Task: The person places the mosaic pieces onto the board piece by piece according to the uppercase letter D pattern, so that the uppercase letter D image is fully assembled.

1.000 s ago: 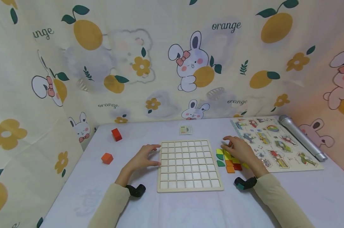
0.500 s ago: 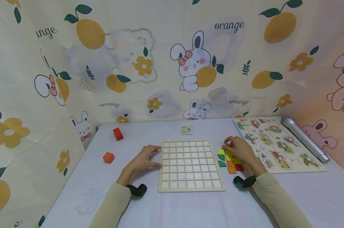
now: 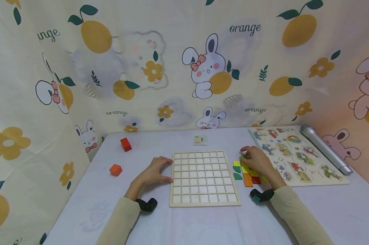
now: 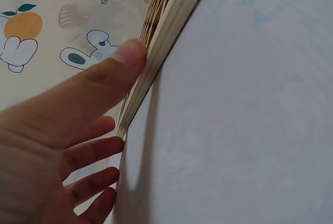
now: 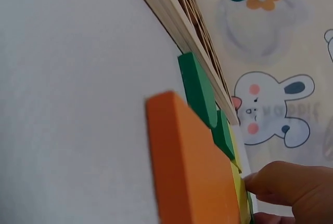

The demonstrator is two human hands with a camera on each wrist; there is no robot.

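Observation:
A square wooden grid board [image 3: 205, 205] lies on the table in front of me. My left hand [image 3: 152, 171] rests against its left edge, with thumb and fingers spread; in the left wrist view the thumb [image 4: 112, 68] touches the wooden side. To the board's right, my right hand [image 3: 259, 162] is over a cluster of small flat tiles and pinches a green tile [image 3: 243, 156] at its far end. Around it lie a yellow tile [image 3: 236, 163], green rounded tiles [image 3: 237, 176], orange tiles [image 3: 248, 183] and a red tile [image 3: 256, 180]. The palm covers part of the cluster.
Two blocks, one red [image 3: 126, 144] and one orange-red [image 3: 115, 170], lie at the left. Behind the board is a small patterned card [image 3: 200, 140]. A picture puzzle board [image 3: 309, 182] and a silver tube [image 3: 324, 149] are at the right. Patterned cloth surrounds the table.
A green tile now shows between my right fingertips, where none was visible before. The left hand and the board keep their places.

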